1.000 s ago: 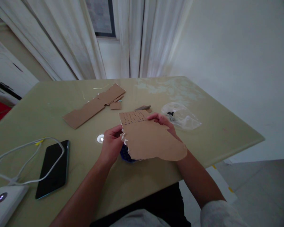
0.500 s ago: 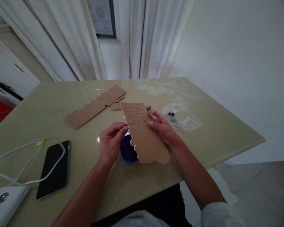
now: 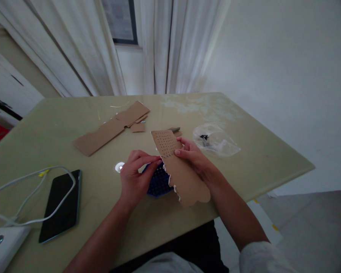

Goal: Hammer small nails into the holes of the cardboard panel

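Observation:
My right hand grips a brown piece of cardboard by its right side, thumb on top. Rows of small holes cover the cardboard's far end, and small pins or bits line the row nearest me. Its left edge is torn and ragged. My left hand is closed, fingertips pinched at that left edge; whatever sits between them is too small to make out. Below the cardboard, partly covered by it and by my left fingers, is a dark blue tray with a grid of small pockets.
Long cardboard strips lie at the back left. A grey tool shows behind the held cardboard. To the right is a clear plastic bag with small black pieces. A phone, white cable and white device occupy the left.
The cardboard has shifted right and slightly toward me in my right hand. My left hand has moved a little right with it, and more of the blue tray's grid shows.

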Demonstrator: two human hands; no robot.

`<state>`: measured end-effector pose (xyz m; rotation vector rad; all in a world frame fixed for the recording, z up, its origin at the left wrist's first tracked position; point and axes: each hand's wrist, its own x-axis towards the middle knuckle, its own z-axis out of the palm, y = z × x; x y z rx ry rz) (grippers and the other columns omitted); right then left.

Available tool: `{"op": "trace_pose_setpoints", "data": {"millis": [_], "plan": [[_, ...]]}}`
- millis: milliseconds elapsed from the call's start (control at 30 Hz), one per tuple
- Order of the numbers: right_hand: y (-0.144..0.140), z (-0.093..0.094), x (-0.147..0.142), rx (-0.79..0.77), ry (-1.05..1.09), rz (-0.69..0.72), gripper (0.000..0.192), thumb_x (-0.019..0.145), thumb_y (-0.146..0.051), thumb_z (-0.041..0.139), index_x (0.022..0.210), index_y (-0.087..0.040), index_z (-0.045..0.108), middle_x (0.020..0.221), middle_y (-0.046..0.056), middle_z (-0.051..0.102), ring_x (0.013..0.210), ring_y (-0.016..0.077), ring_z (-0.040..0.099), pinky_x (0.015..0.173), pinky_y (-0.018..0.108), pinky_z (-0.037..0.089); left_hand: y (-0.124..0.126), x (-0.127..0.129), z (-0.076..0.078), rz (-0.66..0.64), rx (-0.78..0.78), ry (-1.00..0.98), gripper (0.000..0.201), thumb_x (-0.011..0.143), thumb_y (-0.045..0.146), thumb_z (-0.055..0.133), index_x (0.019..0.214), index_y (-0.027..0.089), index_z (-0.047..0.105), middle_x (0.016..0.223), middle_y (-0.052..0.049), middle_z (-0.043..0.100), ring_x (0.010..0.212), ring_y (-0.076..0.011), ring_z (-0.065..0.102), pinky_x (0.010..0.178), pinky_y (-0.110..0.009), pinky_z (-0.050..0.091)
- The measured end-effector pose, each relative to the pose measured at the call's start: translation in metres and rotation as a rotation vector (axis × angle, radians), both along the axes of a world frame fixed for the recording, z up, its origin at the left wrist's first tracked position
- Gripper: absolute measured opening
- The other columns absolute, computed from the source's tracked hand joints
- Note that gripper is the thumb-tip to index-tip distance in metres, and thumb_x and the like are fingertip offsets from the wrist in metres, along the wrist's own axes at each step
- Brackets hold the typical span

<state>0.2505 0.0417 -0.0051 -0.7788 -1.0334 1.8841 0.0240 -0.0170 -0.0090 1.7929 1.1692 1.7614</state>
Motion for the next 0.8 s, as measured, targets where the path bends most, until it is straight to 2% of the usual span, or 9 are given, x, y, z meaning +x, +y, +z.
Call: {"op": "trace_pose_setpoints", "data": {"millis": [267, 567, 800], "plan": [[-0.0008, 0.0013, -0.0003, -0.008, 0.007, 0.02, 0.068, 0.072, -0.037, 0.108, 0.119, -0.025, 0.059, 0.095, 0.002, 0.088, 0.071, 0.0204, 0.085, 0.065, 0.028, 0.07, -0.0026, 0.0004, 0.0021, 0.057, 0.121, 0.083, 0.02, 0.093, 0.012, 0.086, 0.099, 0.031, 0.091, 0.082, 0.001, 0.076, 0.075, -0.0146, 0.067, 0.069, -0.028, 0.05], [0.0008, -0.0034, -0.0005, -0.007, -0.03, 0.015, 0.069, 0.073, -0.037, 0.107, 0.122, -0.024, 0.06, 0.1, 0.004, 0.089, 0.073, 0.0206, 0.085, 0.064, 0.029, 0.071, -0.0038, -0.0003, 0.0028, 0.076, 0.065, 0.066, 0.013, 0.093, 0.02, 0.085, 0.091, 0.031, 0.091, 0.077, -0.001, 0.074, 0.071, -0.0173, 0.066, 0.066, -0.031, 0.05], [0.0, -0.0033, -0.0026, 0.008, -0.066, 0.003, 0.069, 0.074, -0.039, 0.106, 0.122, -0.024, 0.06, 0.098, 0.004, 0.088, 0.072, 0.0206, 0.085, 0.062, 0.028, 0.069, -0.004, -0.0018, 0.0016, 0.085, 0.036, 0.072, 0.013, 0.093, 0.02, 0.083, 0.087, 0.029, 0.089, 0.077, 0.0, 0.075, 0.067, -0.0152, 0.064, 0.063, -0.029, 0.048]]}}
